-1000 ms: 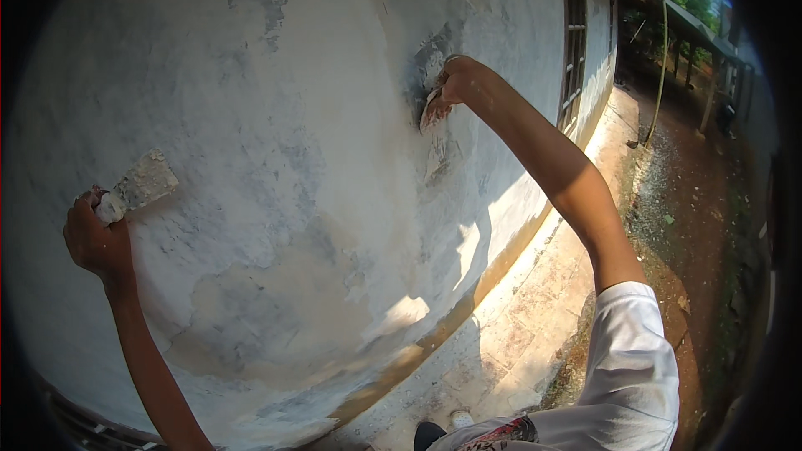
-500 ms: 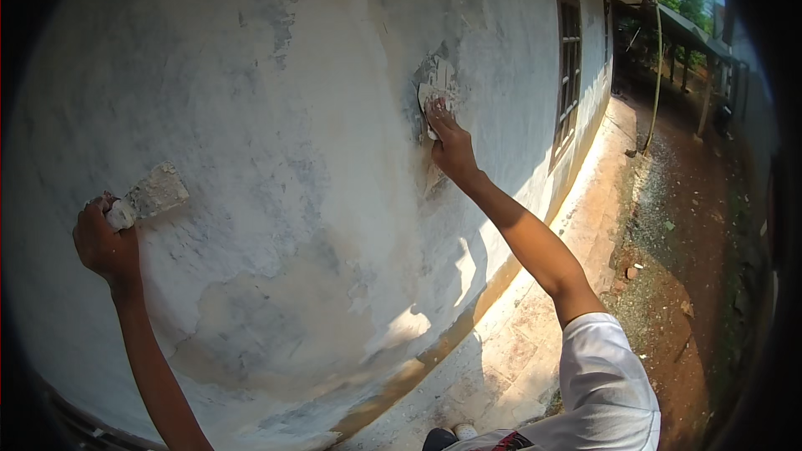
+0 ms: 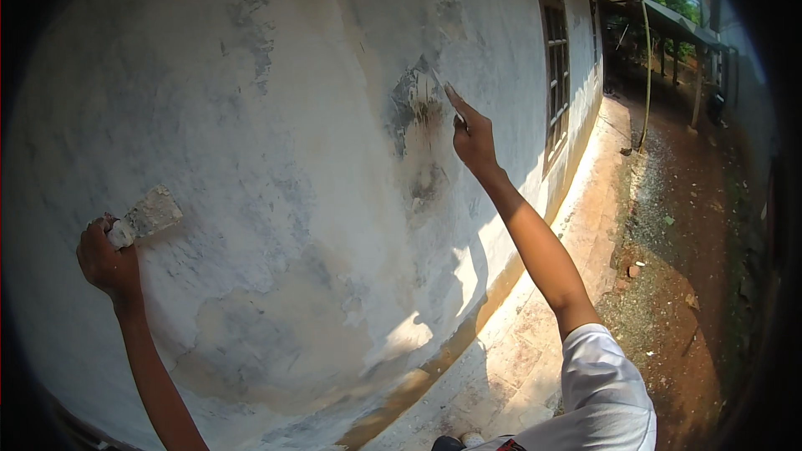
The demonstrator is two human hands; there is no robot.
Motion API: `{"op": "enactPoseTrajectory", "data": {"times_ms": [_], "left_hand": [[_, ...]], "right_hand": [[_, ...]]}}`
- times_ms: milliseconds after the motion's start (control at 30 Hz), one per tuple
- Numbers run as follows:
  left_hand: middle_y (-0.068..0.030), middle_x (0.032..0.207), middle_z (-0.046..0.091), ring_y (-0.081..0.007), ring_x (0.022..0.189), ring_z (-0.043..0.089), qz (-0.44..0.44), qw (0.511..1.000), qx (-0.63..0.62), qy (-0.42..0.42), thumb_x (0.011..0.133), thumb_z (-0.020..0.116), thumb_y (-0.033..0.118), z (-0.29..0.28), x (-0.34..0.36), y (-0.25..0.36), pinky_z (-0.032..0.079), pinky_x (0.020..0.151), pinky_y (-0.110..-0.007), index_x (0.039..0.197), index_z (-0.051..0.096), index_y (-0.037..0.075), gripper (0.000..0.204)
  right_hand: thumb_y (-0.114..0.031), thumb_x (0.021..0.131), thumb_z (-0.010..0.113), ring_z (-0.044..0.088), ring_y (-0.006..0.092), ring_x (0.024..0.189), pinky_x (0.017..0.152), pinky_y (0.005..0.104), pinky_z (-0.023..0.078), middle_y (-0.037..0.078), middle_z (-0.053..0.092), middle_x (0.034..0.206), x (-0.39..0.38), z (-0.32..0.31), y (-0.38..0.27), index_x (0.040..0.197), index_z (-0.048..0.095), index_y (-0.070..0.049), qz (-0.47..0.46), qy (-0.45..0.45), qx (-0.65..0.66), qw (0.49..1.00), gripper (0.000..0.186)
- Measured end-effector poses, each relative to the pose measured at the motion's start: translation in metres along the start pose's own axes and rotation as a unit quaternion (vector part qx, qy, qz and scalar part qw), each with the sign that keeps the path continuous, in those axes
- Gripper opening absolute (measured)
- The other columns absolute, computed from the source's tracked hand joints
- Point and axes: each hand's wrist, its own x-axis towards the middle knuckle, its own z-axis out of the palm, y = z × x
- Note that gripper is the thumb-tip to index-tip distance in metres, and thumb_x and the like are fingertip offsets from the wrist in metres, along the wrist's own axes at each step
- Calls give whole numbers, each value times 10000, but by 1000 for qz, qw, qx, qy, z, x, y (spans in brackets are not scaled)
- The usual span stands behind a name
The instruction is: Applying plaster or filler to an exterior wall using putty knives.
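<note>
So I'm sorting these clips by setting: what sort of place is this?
Most likely outdoors, beside a house. A weathered whitewashed plaster wall with a dark-framed barred window runs along a bare reddish dirt yard. The right hand works a grey patch; the left hand holds a plaster-caked scraper.

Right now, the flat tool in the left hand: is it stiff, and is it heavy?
The flat tool juts straight from the left hand without sagging, so probably stiff. One hand holds it raised, so likely light. Its crusted face looks rough, hardly slippery.

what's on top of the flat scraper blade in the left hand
A lumpy grey-white layer of plaster covers the scraper blade held by the left hand. The blade's own surface beneath it is hidden.
</note>
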Motion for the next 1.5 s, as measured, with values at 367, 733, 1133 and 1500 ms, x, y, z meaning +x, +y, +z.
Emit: {"op": "enactPoseTrajectory", "data": {"times_ms": [367,733,1133,1500], "left_hand": [[-40,862,667,-255,776,672,9,1000,23,12,890,766,124,0,10,2,534,719,-386,937,628,86,151],[-42,881,676,-262,793,676,-5,1000,17,6,888,761,114,3,2,5,538,724,-388,937,629,92,142],[-32,864,667,-244,781,675,-13,999,34,-3,898,765,128,3,1,4,542,713,-372,940,627,95,149],[-25,866,673,-239,789,682,-30,998,57,-24,883,770,130,2,2,4,543,725,-377,959,637,102,155]], "right_hand": [[192,744,483,549,340,1335,1125,419,482,180,630,1362,-97,5,15,1337,643,-77,-63,-253,-48,964,670],[220,693,483,569,328,1318,1131,419,481,159,667,1305,-27,39,36,1313,682,-137,-98,-99,-111,984,742],[223,691,481,597,318,1296,1118,398,490,122,682,1308,60,21,0,1264,712,-116,-151,-130,-43,979,705],[223,646,437,590,314,1308,1159,444,449,120,689,1302,-51,-22,13,1219,737,-100,-107,-259,-17,960,723]]}}
